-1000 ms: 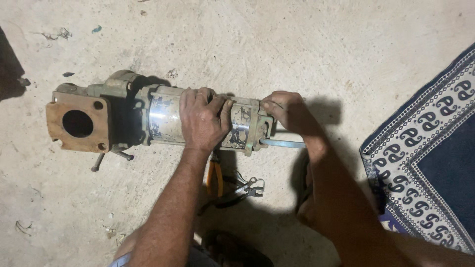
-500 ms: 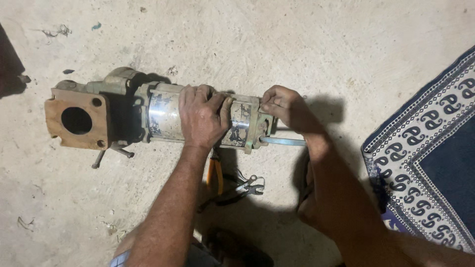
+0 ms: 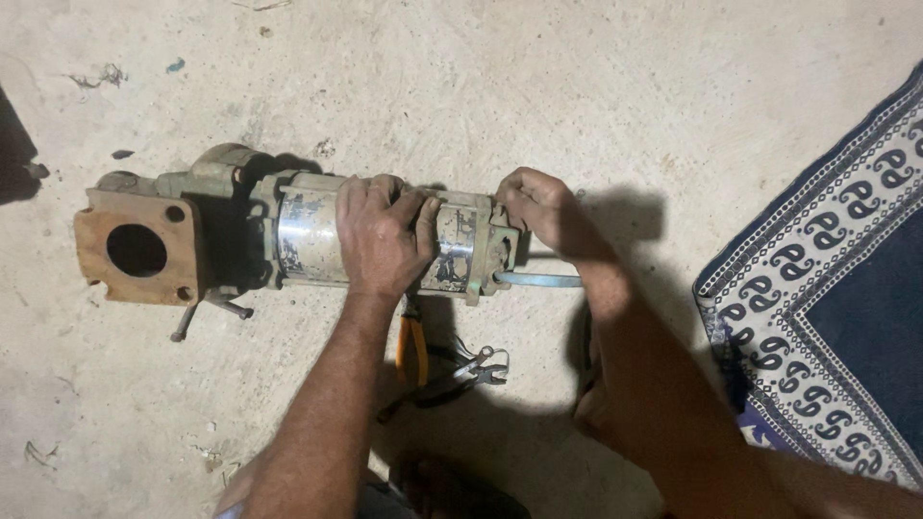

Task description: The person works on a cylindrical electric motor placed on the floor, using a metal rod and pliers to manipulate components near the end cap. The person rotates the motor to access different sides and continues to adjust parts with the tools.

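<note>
Metal pump under left-hand fingers

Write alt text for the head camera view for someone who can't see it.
Seen from above, a person's left hand presses on a worn metal pump motor lying on a concrete floor, while the right hand grips its end by a metal rod. Orange-handled pliers lie below the motor; a patterned blue rug is at right.

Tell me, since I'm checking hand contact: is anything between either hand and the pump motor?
Nothing visible. The left hand lies directly on the pump motor, gripping its metal casing; the right hand touches its end cap, above a metal rod.
</note>
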{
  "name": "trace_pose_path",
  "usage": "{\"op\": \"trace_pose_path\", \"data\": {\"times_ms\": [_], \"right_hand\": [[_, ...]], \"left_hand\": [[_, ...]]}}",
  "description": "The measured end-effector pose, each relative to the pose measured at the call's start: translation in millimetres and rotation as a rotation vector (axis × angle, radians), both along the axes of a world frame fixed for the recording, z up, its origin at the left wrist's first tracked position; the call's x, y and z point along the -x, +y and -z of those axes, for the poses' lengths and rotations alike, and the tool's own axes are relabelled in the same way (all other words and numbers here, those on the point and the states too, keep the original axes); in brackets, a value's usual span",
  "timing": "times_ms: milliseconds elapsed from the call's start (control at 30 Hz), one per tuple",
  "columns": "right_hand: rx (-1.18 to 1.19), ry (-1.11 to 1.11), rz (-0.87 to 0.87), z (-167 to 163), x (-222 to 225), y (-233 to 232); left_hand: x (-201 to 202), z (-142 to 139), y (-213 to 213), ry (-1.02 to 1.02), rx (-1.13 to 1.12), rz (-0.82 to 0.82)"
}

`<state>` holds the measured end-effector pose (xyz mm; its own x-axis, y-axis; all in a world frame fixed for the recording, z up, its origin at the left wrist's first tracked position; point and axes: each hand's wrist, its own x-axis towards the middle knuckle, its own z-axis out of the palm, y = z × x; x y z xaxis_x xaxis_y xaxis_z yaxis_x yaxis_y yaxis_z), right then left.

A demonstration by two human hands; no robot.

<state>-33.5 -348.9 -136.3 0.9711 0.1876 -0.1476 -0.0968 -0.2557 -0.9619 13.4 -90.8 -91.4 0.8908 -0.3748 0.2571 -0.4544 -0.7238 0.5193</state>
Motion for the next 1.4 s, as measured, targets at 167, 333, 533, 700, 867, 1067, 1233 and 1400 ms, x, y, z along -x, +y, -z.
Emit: {"op": "trace_pose_path", "data": {"times_ms": [167,333,533,700,867,1067,1233,1400], "right_hand": [[-0.155,0.194,0.048,10,5,-3],[-0.106,-0.016,-0.054,11,3,-6],[-0.065,0.275,0.054,2,4,3],[-0.164,0.238,0.016,-8,0,2],[-0.288,0.242,0.051,-17,4,8],[0.166,0.317,0.105,-22,-7,9],[0.226,0.053,0.672,-50,28,6],[-0.644,0.139,-0.196,-62,102,14]], "left_hand": [[2,0,2,-0.026,-0.011,0.002],[0,11,1,0.016,-0.005,-0.01],[1,17,4,0.064,-0.047,0.0],[-1,17,3,0.065,0.003,0.02],[1,12,5,0.102,-0.005,0.007],[1,6,1,0.156,0.002,0.007],[1,14,5,0.189,-0.056,0.002],[-4,18,2,0.172,-0.11,0.009]]}}
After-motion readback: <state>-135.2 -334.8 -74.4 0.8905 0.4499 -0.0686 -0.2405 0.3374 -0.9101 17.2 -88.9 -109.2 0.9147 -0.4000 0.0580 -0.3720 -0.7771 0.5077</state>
